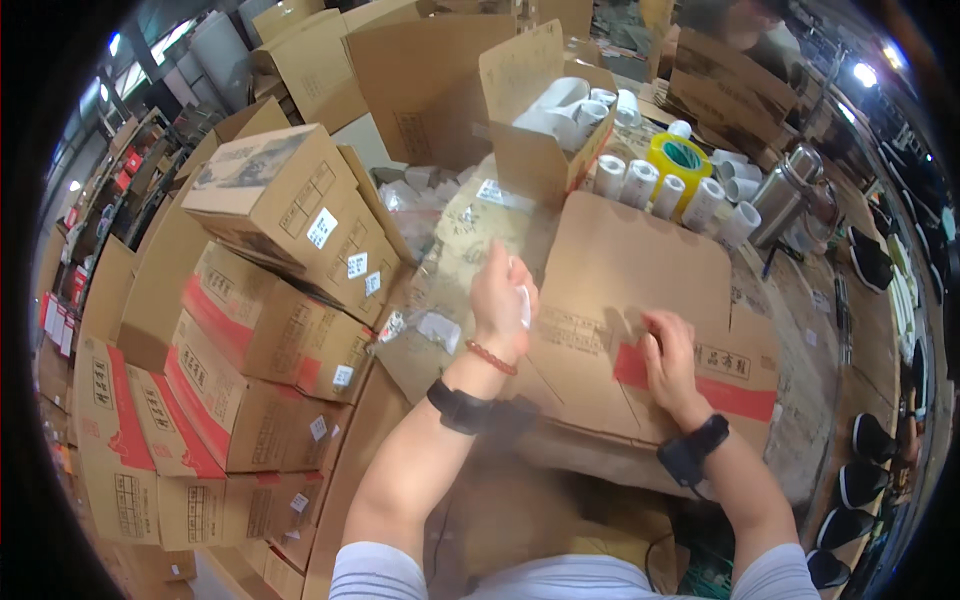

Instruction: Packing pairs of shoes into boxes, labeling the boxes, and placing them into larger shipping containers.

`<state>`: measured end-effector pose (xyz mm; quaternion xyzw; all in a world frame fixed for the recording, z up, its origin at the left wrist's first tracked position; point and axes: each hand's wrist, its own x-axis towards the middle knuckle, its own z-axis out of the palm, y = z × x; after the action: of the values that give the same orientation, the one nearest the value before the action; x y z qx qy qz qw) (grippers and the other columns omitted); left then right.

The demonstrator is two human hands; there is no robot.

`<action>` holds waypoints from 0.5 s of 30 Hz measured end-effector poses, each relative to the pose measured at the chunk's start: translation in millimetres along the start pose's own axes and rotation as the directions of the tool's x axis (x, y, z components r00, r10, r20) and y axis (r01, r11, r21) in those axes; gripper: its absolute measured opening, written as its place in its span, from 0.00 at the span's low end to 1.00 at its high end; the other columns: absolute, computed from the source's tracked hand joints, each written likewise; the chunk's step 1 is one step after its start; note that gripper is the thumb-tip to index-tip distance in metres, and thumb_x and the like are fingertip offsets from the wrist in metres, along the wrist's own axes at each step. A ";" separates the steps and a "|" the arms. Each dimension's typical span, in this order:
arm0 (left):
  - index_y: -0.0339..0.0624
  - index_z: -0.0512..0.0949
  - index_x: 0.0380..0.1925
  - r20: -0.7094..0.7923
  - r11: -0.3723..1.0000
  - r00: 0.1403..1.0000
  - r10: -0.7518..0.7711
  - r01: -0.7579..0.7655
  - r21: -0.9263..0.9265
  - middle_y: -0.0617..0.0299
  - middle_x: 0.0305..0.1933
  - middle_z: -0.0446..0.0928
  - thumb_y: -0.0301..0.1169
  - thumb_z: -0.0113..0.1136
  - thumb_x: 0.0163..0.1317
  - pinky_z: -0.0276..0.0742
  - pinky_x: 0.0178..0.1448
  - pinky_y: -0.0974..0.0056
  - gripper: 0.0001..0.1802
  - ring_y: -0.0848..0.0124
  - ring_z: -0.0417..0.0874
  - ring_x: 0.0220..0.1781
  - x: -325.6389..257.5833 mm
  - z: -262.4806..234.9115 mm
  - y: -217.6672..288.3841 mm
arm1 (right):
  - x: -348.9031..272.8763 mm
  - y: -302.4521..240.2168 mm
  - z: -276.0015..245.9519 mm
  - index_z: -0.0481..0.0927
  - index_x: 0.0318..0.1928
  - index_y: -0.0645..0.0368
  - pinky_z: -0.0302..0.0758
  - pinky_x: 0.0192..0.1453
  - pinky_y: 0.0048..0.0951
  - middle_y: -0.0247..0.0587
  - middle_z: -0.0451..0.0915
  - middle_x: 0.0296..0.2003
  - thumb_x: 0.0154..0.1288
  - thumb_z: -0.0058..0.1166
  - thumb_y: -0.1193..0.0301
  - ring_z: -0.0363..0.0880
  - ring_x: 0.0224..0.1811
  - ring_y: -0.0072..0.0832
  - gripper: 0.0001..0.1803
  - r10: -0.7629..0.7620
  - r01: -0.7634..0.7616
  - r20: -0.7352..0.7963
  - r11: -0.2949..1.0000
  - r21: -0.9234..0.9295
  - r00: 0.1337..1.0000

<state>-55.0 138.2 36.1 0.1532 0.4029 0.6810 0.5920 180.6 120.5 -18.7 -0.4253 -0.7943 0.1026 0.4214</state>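
Observation:
A flattened brown cardboard shoe box [630,250] with a red stripe lies on the worktable in front of me. My left hand [503,300] is raised at its left edge, fingers closed around a small white piece [525,306], perhaps a paper label. Most of that piece is hidden in the palm. On the printed, striped part of the cardboard rests my right hand [670,362]. Its fingers are loosely curled, with thumb and forefinger apart, and I see nothing between them. A crumpled white scrap [438,330] lies on the table left of my left hand.
Closed shoe boxes [250,400] with white labels are stacked at the left. Label rolls [640,183], a yellow tape roll [680,165] and a steel flask [790,190] stand beyond the cardboard. An open carton [540,150] holds more rolls. Black shoes [865,465] line the right side.

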 end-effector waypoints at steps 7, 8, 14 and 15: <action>0.43 0.65 0.14 0.123 0.785 0.907 0.404 -0.412 0.463 0.66 0.14 0.64 0.51 0.38 0.70 0.64 0.26 0.63 0.29 0.71 0.69 0.20 94.9 -34.8 -7.0 | 4.9 -3.2 5.9 0.74 0.42 0.61 0.67 0.42 0.38 0.46 0.74 0.36 0.57 0.53 0.74 0.71 0.36 0.43 0.11 -0.038 0.036 0.104 0.999 0.017 0.994; 0.41 0.69 0.24 0.006 0.803 0.877 0.480 -0.442 0.400 0.59 0.27 0.70 0.53 0.39 0.69 0.67 0.37 0.62 0.27 0.69 0.72 0.32 117.7 -46.5 15.7 | 5.5 -8.4 3.9 0.74 0.41 0.61 0.67 0.42 0.38 0.47 0.74 0.36 0.57 0.53 0.74 0.71 0.36 0.43 0.11 -0.054 0.051 0.131 0.998 0.027 0.990; 0.48 0.36 0.71 -0.140 0.361 0.779 0.611 -0.117 0.925 0.39 0.74 0.29 0.64 0.56 0.52 0.39 0.73 0.48 0.58 0.47 0.33 0.76 187.8 -80.7 47.4 | 12.3 -2.0 4.4 0.75 0.38 0.61 0.68 0.42 0.38 0.44 0.75 0.33 0.57 0.54 0.75 0.73 0.35 0.41 0.08 0.057 -0.068 0.113 0.993 0.100 0.992; 0.51 0.41 0.71 -0.060 0.355 0.774 0.630 -0.219 0.909 0.36 0.73 0.31 0.59 0.57 0.55 0.42 0.73 0.49 0.53 0.46 0.34 0.75 184.8 -86.1 44.3 | 11.4 -2.8 6.1 0.76 0.37 0.61 0.69 0.42 0.37 0.44 0.75 0.32 0.57 0.54 0.75 0.73 0.35 0.41 0.07 0.076 -0.089 0.093 0.986 0.140 0.993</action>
<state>-190.8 279.5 -35.3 0.3867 0.7432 0.5300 0.1313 171.2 128.6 -14.5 -0.4216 -0.7843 0.1954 0.4111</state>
